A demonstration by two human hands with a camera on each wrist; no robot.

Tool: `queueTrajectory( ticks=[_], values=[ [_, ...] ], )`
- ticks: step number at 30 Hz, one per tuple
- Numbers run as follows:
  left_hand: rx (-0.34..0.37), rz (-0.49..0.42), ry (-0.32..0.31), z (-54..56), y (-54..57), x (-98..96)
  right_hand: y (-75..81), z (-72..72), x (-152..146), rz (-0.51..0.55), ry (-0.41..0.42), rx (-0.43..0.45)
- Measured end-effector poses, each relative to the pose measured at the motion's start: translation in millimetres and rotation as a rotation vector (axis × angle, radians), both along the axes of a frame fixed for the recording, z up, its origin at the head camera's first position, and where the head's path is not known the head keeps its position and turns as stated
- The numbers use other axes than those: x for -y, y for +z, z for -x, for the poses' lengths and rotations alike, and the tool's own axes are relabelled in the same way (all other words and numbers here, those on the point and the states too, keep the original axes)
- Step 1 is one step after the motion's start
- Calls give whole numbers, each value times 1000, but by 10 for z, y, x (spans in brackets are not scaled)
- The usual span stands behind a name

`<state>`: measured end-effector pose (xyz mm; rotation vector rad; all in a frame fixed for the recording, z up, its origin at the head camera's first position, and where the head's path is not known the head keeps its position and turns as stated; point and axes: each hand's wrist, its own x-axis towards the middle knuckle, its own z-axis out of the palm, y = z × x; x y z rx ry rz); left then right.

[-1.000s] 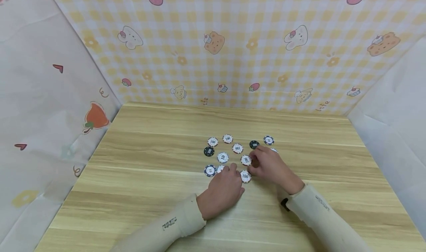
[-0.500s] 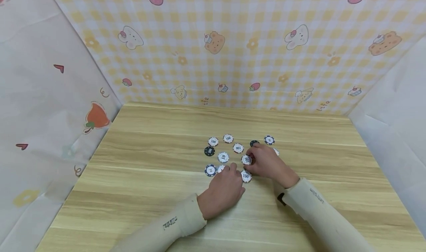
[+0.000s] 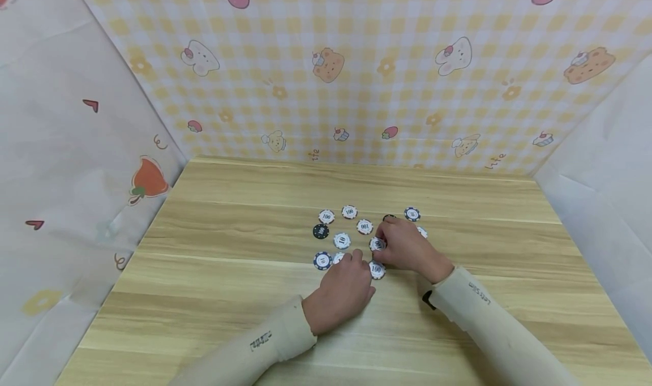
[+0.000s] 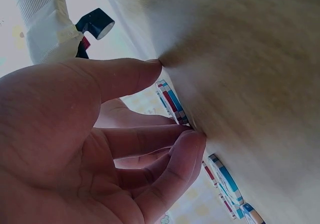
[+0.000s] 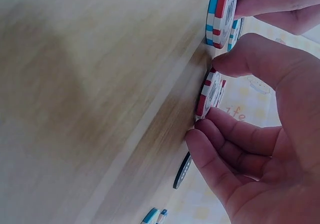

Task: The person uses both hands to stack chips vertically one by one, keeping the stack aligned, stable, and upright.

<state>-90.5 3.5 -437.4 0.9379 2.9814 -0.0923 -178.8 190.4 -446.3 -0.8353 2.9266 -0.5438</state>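
My right hand [image 3: 404,247] pinches a red-and-white poker chip marked 100 [image 5: 209,93] by its edge, thumb on one side and fingertips on the other. A dark rim shows beneath that chip. My left hand [image 3: 341,292] rests on the table with its fingers loosely bent and thumb apart. Its fingers lie beside a red-and-white chip marked 100 [image 3: 377,270], stacked on a blue-and-white one [image 5: 214,9]. Part of a light chip [image 3: 338,258] shows beyond the left knuckles. A black chip [image 3: 389,218] is mostly hidden behind the right hand.
Several chips lie farther back and left: a blue one marked 10 [image 3: 322,260], a light one marked 10 [image 3: 342,240], a black one [image 3: 321,231] and red-and-white ones [image 3: 349,211]. Another blue chip [image 3: 412,214] lies back right. Patterned cloth [image 3: 326,108] borders the wooden table [image 3: 229,216].
My right hand has moved slightly left and closed its thumb and fingers around the red-and-white chip, covering more of the black chip behind. The left hand has stayed in place.
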Motion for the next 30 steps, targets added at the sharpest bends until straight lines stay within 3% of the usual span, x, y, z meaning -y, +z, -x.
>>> queueTrajectory(
  ticks=[3, 12, 30],
  values=[
    [-33, 2, -12, -8, -13, 6, 1, -7, -2, -1, 1, -8],
    [-43, -7, -5, -10, -27, -1, -14, -39, -37, 16, 26, -83],
    [-2, -1, 8, -19, 5, -4, -33, -184, -112, 43, 26, -125]
  ],
)
